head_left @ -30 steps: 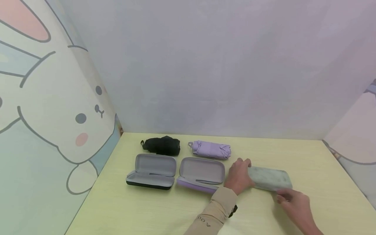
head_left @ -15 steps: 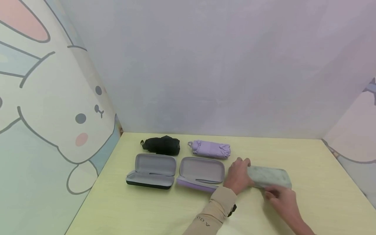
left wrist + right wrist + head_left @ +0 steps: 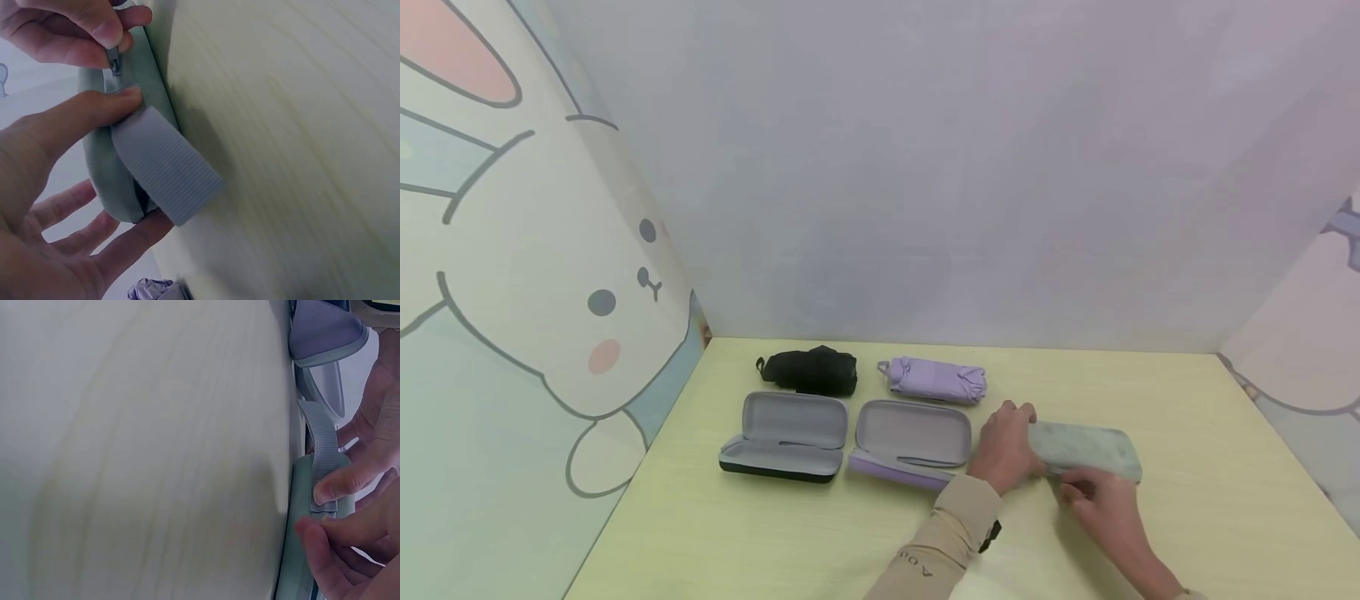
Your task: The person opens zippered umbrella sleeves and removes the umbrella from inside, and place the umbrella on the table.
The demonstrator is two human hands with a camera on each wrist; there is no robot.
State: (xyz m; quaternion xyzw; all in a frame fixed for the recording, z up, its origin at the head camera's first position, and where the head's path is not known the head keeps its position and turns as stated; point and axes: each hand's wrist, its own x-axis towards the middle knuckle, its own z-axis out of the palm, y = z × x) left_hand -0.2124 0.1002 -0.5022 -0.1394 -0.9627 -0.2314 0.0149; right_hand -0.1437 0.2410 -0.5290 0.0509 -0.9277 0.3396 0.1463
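Observation:
A pale green zippered case lies closed on the right part of the table. My left hand grips its left end. In the left wrist view, the left thumb presses the base of a grey ribbed strap against the case's side, with the other fingers behind. My right hand is at the case's near side, close to the left thumb. Between its thumb and forefinger it pinches a metal zipper pull. The right wrist view shows the two hands nearly touching; there the right fingers hide the pull.
An open black case and an open purple case, both grey inside, stand left of my hands. Behind them lie a folded black umbrella and a folded purple umbrella. A wall rises at the table's back edge.
My right hand has moved left along the near side of the green case, from its right end toward the left hand. The left hand has stayed at the left end.

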